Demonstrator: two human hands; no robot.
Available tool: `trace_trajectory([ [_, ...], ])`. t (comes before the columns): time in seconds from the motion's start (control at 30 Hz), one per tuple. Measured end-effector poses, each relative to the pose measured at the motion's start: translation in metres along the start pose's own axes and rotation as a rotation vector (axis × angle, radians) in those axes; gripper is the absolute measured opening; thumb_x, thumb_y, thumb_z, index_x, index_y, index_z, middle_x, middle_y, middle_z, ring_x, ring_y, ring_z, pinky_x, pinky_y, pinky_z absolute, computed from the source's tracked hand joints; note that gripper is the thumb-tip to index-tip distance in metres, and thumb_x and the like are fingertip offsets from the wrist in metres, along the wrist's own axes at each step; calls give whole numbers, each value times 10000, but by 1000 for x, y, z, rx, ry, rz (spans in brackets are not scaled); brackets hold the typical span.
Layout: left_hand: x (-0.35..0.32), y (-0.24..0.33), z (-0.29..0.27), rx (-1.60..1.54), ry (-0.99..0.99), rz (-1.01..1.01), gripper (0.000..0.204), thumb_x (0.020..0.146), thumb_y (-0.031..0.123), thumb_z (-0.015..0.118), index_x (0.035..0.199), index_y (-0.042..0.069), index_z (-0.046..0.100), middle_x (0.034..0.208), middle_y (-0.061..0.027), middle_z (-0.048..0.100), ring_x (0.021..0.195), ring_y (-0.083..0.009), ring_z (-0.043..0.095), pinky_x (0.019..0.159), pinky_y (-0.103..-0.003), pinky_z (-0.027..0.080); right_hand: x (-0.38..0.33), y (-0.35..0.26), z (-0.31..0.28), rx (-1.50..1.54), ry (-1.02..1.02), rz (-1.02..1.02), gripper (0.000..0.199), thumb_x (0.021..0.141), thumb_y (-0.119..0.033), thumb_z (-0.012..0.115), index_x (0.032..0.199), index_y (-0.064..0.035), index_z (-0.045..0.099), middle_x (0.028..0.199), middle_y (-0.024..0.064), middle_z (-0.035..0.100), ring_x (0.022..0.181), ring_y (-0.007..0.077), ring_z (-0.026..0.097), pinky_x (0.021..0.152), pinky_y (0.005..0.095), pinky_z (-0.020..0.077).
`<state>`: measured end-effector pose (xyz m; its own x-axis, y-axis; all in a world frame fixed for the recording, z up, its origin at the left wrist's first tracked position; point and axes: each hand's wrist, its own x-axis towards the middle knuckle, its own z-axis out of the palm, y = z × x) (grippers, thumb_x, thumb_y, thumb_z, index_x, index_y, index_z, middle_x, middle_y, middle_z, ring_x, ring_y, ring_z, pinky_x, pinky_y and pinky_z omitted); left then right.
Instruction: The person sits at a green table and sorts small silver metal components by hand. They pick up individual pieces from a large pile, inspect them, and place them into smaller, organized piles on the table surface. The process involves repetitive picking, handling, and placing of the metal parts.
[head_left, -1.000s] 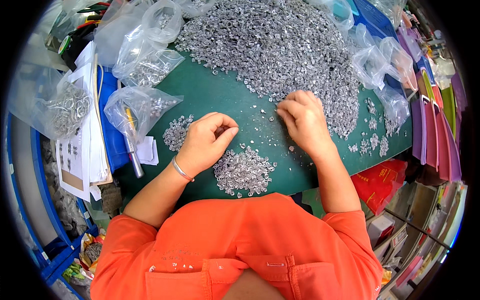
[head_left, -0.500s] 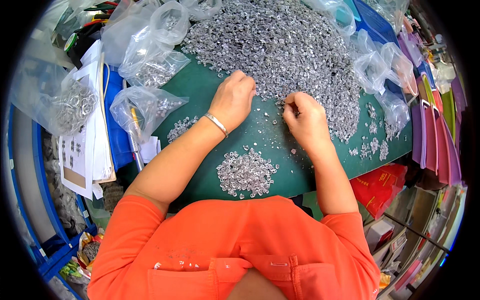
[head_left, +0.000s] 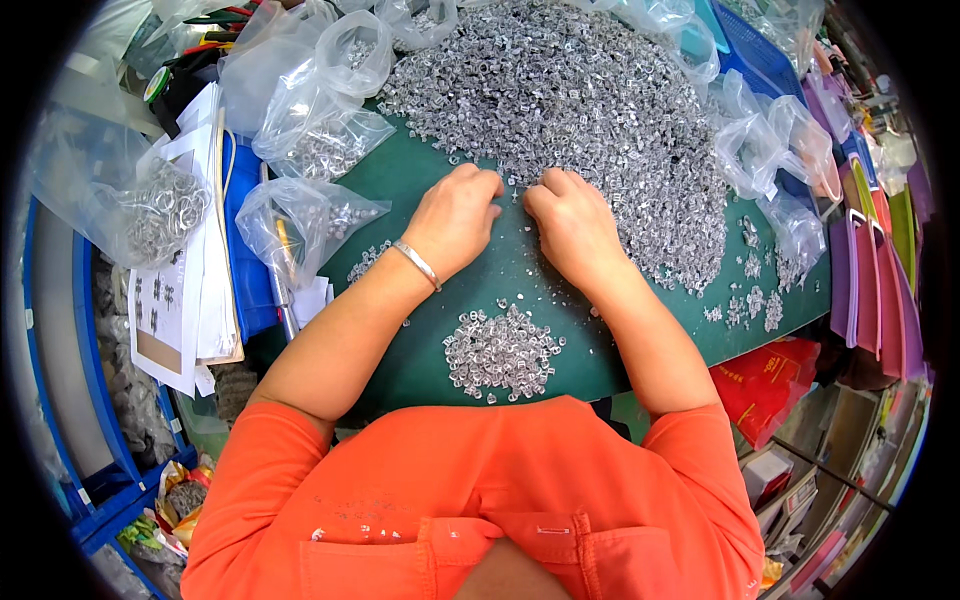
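Observation:
My left hand (head_left: pixel 452 222), with a bangle on its wrist, is at the near edge of a large heap of small clear plastic pieces (head_left: pixel 570 95). Its fingers are closed in a pinch. Just to the right, my right hand (head_left: pixel 580 222) is closed too, thumb and fingertips pressed together and pointing at the left hand. A narrow gap separates the two hands. Anything between the fingertips is too small or hidden to name. A small pile of similar clear pieces (head_left: pixel 503 355) lies nearer to me on the green tabletop (head_left: pixel 400 345). Part of a loose scatter (head_left: pixel 368 260) shows beside my left forearm.
Clear plastic bags of small parts (head_left: pixel 325 140) crowd the left, beside papers (head_left: pixel 210 310) and a blue folder (head_left: pixel 250 290). At right are small clusters of clear pieces (head_left: pixel 755 305), a plastic bag (head_left: pixel 795 235), a blue basket (head_left: pixel 760 60) and a red bag (head_left: pixel 768 385).
My right hand has moved left, close to my left hand. The left hand has drawn slightly toward me. The whole view has shifted a little.

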<state>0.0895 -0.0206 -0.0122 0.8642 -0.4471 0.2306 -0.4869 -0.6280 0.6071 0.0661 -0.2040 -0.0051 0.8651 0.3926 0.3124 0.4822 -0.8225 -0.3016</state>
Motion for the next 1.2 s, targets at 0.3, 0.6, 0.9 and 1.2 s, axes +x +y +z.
trace_trajectory([
  [0.3, 22, -3, 14, 49, 57, 72, 36, 786, 11, 619, 802, 7, 587, 830, -175, 573, 799, -373, 599, 726, -447, 500, -34, 14, -34, 1116, 39, 742, 43, 920, -33, 590, 937, -2, 615, 886, 71, 669, 723, 103, 607, 625, 235, 490],
  [0.6, 25, 7, 18, 252, 26, 119, 47, 751, -30, 578, 786, 1, 586, 870, -200, 584, 850, -363, 618, 778, -421, 523, -52, 5, -39, 1566, 90, 852, 136, 900, -35, 639, 1027, 14, 628, 912, 81, 670, 770, 122, 635, 663, 238, 533],
  [0.9, 29, 11, 10, 300, -77, 65, 64, 760, -18, 583, 814, -5, 614, 886, -211, 593, 864, -368, 629, 779, -431, 529, -68, -5, -34, 1761, 29, 836, 119, 893, -31, 644, 998, 5, 600, 905, 106, 668, 753, 143, 647, 635, 248, 549],
  [1.2, 20, -7, 9, 212, 16, 242, 132, 697, -68, 589, 759, 42, 550, 751, -147, 548, 708, -354, 579, 639, -432, 492, -73, -17, -31, 1874, -24, 959, 164, 896, -33, 629, 1054, 12, 624, 994, 120, 668, 834, 159, 659, 708, 268, 557],
])
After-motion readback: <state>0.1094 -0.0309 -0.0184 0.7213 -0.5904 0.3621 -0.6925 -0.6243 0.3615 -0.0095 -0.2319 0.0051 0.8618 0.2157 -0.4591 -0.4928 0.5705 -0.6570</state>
